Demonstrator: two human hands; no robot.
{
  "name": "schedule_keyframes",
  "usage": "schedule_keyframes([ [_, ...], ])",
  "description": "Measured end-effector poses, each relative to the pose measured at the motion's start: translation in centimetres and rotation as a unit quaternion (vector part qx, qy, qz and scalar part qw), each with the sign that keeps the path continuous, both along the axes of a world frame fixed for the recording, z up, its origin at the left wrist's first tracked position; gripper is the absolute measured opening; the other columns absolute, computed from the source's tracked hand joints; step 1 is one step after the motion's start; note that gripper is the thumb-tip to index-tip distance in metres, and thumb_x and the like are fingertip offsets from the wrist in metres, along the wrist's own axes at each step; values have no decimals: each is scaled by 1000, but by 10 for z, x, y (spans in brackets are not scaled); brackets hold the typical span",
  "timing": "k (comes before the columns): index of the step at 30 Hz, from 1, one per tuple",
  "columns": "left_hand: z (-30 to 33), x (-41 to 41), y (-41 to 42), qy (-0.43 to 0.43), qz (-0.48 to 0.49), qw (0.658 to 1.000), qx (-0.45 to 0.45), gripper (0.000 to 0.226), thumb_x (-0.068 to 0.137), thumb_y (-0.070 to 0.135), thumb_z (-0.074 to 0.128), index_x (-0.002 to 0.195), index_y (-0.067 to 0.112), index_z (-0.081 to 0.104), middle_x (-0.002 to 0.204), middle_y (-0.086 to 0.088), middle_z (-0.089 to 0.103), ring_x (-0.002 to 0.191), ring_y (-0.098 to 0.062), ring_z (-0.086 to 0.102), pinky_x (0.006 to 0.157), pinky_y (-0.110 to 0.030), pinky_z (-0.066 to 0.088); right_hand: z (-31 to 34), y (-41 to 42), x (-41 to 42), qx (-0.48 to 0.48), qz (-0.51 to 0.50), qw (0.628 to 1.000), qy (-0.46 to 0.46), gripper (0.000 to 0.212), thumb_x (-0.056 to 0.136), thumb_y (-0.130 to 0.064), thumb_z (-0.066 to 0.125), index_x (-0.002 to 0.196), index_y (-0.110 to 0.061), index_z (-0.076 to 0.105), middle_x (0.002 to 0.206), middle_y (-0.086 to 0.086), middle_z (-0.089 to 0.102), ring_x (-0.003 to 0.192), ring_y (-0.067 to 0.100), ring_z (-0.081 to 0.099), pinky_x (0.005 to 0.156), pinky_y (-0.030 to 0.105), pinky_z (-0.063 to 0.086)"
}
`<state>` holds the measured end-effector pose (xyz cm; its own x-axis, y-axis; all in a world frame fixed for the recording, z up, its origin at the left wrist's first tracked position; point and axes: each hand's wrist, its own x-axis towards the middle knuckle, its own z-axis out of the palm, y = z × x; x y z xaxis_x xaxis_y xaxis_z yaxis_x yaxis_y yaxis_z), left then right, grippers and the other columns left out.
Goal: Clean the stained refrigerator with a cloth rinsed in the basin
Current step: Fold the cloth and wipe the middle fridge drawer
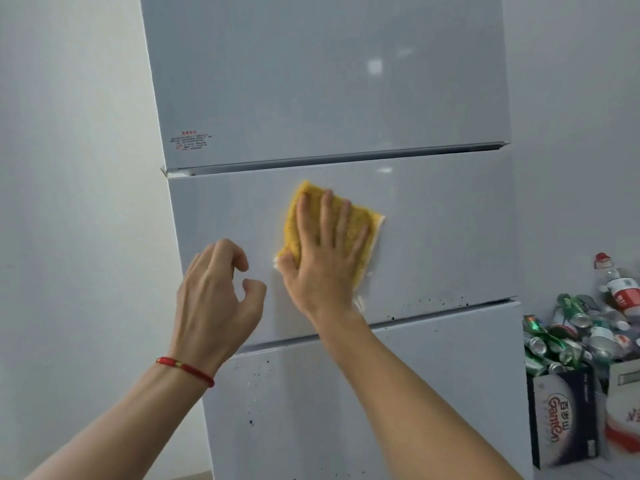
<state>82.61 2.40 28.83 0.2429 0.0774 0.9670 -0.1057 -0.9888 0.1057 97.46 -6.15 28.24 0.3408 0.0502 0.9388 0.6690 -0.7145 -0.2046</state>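
A tall pale grey refrigerator (433, 230) with three door sections fills the middle of the view. Dark specks dot the lower edge of its middle door and the upper part of its bottom door. My right hand (322, 261) presses a yellow cloth (360, 223) flat against the middle door, fingers spread over it. My left hand (218, 296), with a red bracelet at the wrist, hovers just left of it in front of the door's left edge, fingers loosely curled and holding nothing. The basin is not in view.
A cardboard box (561, 410) heaped with crushed green cans and plastic bottles stands on the floor at the fridge's right. A bare white wall (76, 202) runs along the left. A red-printed sticker (189, 141) sits on the top door.
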Motion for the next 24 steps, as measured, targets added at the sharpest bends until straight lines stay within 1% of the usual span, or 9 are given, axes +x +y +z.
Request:
schedule_keyframes([
  [3,-7,3,-8,-3,-9,998,-54,29,73,4,58,74,17,32,65,7,33,58,-12,30,52,-30,27,-18,13,-17,-204,53,969,-129,83,95,-52,55,166,-33,16,175,2,0,160,30,-8,126,62,-1],
  [5,-10,8,-8,15,3,998,-64,39,73,-3,61,70,18,29,62,6,31,56,-14,28,51,-33,26,-24,-16,3,-268,64,942,-194,83,90,-51,58,163,-37,22,174,-2,11,161,26,2,126,60,7],
  [6,-12,10,-7,28,8,997,-67,39,72,-5,62,69,17,30,61,4,32,56,-16,28,52,-33,26,-27,-40,19,-276,49,941,-190,85,88,-54,56,164,-37,21,174,-2,11,161,25,3,126,60,7],
  [9,-18,12,-9,53,15,995,-78,34,73,-5,62,69,14,33,61,2,35,56,-18,29,52,-31,27,-45,-125,78,-176,-6,979,-101,83,92,-60,46,165,-33,17,175,2,5,161,30,0,124,66,7],
  [13,-23,4,-7,61,12,996,-58,29,74,-5,63,70,12,39,64,1,41,58,-19,37,53,-30,30,-67,-209,132,-19,-36,995,95,83,97,-68,24,165,-32,-6,173,5,-14,159,34,-14,122,64,-12],
  [15,-27,-4,-3,67,13,997,-46,29,73,-6,63,70,12,41,66,0,43,59,-21,39,54,-32,33,-68,-223,141,96,-35,976,193,85,96,-70,21,164,-34,-14,172,6,-20,158,35,-15,121,64,-11],
  [18,-31,-18,5,74,16,997,-31,28,72,-7,63,70,11,42,66,-2,44,60,-24,40,55,-36,36,-58,-215,136,264,-33,915,304,86,93,-68,21,163,-35,-16,171,18,-17,158,43,-5,122,68,0],
  [20,-33,-27,14,75,24,996,-31,27,71,-8,63,70,10,42,66,-3,44,60,-24,39,55,-36,36,-55,-195,125,285,-36,902,321,87,91,-67,17,163,-32,-16,169,26,-17,156,47,-8,121,70,0],
  [24,-38,-30,22,79,28,994,-67,28,72,-6,64,69,11,42,67,0,44,61,-21,39,56,-33,33,-63,-133,91,242,-49,929,275,87,91,-63,15,164,-25,-14,165,34,-16,154,53,-12,120,73,1],
])
